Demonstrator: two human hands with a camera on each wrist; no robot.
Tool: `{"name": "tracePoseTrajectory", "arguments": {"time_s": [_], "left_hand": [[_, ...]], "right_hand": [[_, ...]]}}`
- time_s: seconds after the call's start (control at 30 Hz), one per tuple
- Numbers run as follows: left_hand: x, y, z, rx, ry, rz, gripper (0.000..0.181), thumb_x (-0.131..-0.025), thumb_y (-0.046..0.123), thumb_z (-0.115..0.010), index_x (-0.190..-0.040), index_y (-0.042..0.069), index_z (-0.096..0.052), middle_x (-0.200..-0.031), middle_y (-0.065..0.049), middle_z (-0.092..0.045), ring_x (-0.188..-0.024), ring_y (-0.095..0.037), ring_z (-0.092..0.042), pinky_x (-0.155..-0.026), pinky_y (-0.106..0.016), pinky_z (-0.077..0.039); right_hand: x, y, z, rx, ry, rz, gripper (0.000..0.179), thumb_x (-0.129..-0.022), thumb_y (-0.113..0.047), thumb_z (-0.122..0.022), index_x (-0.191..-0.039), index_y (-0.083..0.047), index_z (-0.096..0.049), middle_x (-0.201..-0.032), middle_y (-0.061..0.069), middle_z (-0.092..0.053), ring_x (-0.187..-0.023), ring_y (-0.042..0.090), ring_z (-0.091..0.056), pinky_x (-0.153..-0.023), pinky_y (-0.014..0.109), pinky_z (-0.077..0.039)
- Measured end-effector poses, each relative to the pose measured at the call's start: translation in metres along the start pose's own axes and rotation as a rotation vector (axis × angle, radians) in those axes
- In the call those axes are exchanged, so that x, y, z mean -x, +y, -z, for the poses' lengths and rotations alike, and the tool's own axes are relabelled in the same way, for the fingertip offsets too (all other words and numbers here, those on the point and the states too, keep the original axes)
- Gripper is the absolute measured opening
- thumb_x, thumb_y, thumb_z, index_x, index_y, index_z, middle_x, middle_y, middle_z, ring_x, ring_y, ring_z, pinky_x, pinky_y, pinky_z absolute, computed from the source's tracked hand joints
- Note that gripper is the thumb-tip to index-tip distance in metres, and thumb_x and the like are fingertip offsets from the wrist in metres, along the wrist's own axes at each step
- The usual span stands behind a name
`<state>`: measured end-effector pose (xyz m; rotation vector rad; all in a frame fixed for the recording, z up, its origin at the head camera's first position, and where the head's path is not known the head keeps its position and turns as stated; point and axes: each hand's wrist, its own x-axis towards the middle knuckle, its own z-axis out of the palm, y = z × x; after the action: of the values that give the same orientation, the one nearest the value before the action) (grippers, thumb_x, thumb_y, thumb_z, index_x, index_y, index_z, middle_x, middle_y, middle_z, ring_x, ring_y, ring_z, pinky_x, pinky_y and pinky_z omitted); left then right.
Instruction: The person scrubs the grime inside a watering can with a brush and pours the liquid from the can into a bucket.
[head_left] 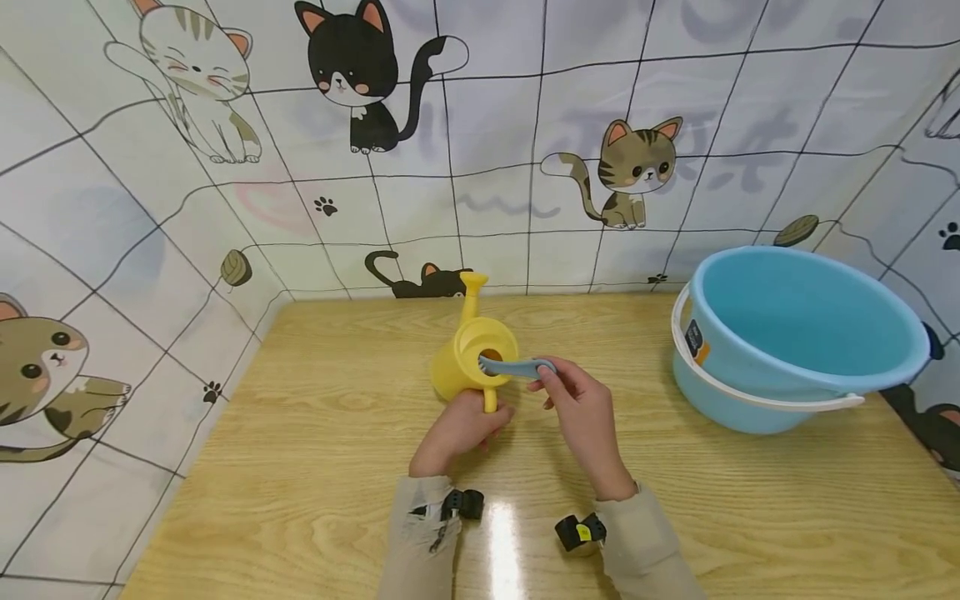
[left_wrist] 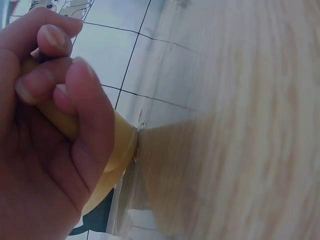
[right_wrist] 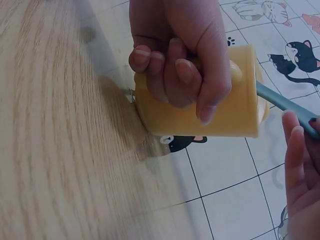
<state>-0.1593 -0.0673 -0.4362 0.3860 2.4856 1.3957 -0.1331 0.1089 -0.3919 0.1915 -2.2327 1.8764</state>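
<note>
A yellow watering can (head_left: 450, 372) stands on the table, its spout pointing to the back wall and its round opening facing up. Fingers of my left hand (head_left: 467, 421) curl round its handle at the near side; the left wrist view shows the curled fingers (left_wrist: 90, 107) over the yellow handle. My right hand (head_left: 583, 408) pinches the end of a blue-grey rake-like tool (head_left: 517, 367) between thumb and fingers. The toothed head of that tool is at the can's opening, and in the right wrist view its shaft (right_wrist: 282, 103) reaches to the can's rim.
A large light-blue bucket (head_left: 757, 404) with a white handle (head_left: 787, 402) stands at the right of the wooden table (head_left: 322, 467). Behind and to the left hangs a white cloth (head_left: 495, 200) with grid lines and cartoon cats.
</note>
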Motion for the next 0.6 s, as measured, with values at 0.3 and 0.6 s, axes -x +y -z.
{"name": "tracePoseTrajectory", "arguments": {"time_s": [0.3,0.6], "left_hand": [[0.0,-0.001,0.0,-0.006,-0.008,-0.007,0.034,-0.085,0.028,-0.054,-0.055,0.011,-0.051,-0.048,0.001,-0.046,-0.04,-0.023,-0.05,-0.041,-0.031,-0.042],[-0.001,-0.002,0.002,0.056,0.001,0.039,0.038,-0.083,0.04,-0.058,-0.067,0.005,-0.059,-0.053,-0.004,-0.051,-0.042,-0.024,-0.049,-0.042,-0.032,-0.043]], "right_hand": [[-0.002,0.012,-0.003,0.03,-0.018,-0.017,0.028,-0.085,-0.039,-0.055,-0.103,-0.019,-0.064,-0.078,0.003,-0.066,-0.063,0.018,-0.06,-0.056,0.038,-0.049],[0.004,0.012,-0.018,-0.061,-0.073,-0.011,0.034,-0.087,-0.032,-0.055,-0.117,-0.017,-0.057,-0.076,0.003,-0.065,-0.066,0.028,-0.06,-0.057,0.04,-0.049]]}}
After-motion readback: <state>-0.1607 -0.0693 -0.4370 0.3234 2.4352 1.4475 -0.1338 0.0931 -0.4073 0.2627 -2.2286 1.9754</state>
